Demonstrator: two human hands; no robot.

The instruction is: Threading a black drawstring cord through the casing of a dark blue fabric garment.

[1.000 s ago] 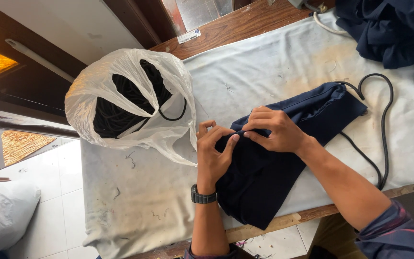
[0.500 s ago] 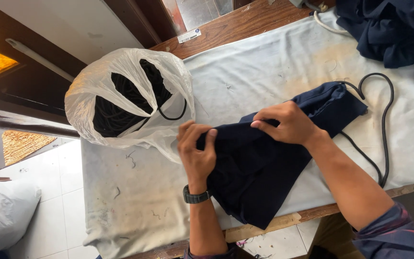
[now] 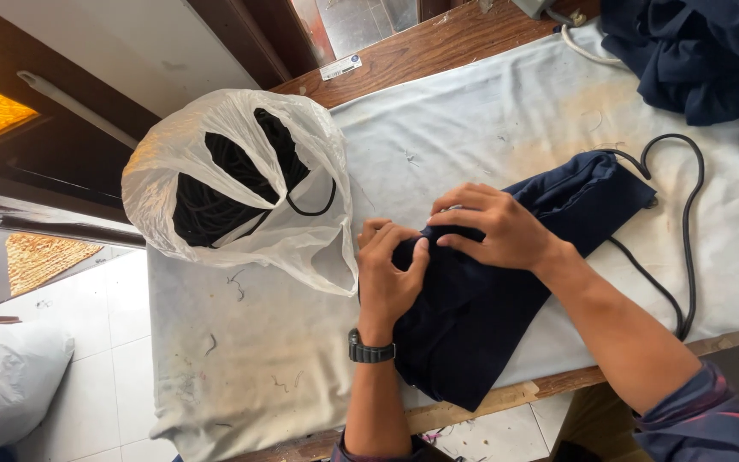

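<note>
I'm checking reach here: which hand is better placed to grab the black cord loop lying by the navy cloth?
Probably the right hand: it rests on the navy cloth on the side nearer the black cord. The left hand pinches the cloth's far end, beside the white plastic bag.

Wooden bench (image 3: 438, 60) covered by a stained white cloth (image 3: 489, 111), bearing a white plastic bag (image 3: 301, 239), navy garment (image 3: 472, 316), black cord (image 3: 686, 248) and dark fabric pile (image 3: 694, 51).

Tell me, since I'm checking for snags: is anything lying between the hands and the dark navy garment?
Nothing visible. The left hand and right hand both rest directly on the navy garment. The plastic bag sits just left of it, and the black cord loops off to the right.
</note>
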